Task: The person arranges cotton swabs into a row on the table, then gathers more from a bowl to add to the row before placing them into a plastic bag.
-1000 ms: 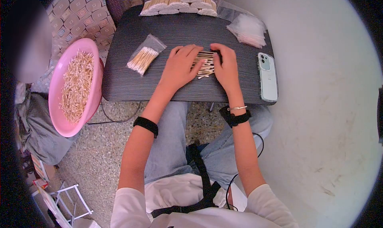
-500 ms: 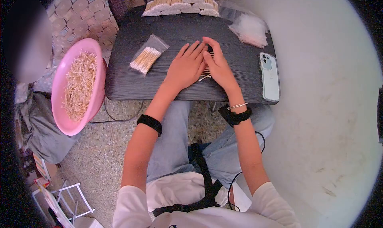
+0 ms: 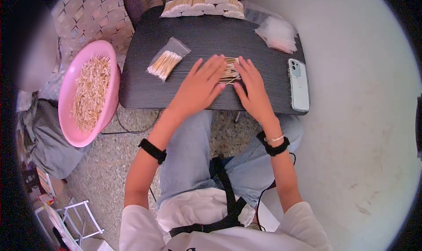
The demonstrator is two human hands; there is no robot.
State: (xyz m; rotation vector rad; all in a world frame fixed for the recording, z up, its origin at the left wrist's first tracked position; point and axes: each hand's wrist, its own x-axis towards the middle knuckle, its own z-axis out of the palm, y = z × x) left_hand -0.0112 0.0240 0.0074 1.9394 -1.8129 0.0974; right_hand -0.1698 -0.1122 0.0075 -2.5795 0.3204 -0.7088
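Note:
A small pile of cotton swabs (image 3: 229, 71) lies on the dark table between my two hands, most of the sticks running side to side. My left hand (image 3: 200, 85) rests flat at the pile's left end, fingers stretched forward, covering some swab tips. At the right end, my right hand (image 3: 253, 85) touches the swabs with its fingers extended and thumb apart. Neither hand is closed around anything. To the left of my left hand lies a clear plastic bag (image 3: 176, 45) with cotton swabs inside it.
A pink basin (image 3: 66, 106) full of loose swabs stands left of the table (image 3: 145, 95). Filled swab packs (image 3: 204, 5) are stacked at the back. Clear empty bags (image 3: 277, 33) and a phone (image 3: 300, 86) lie on the right, near a pale wall (image 3: 360, 97).
My hands have moved apart from their cupped position over the swabs, left hand leftward and right hand rightward. The pile between them now shows. The view has shifted slightly.

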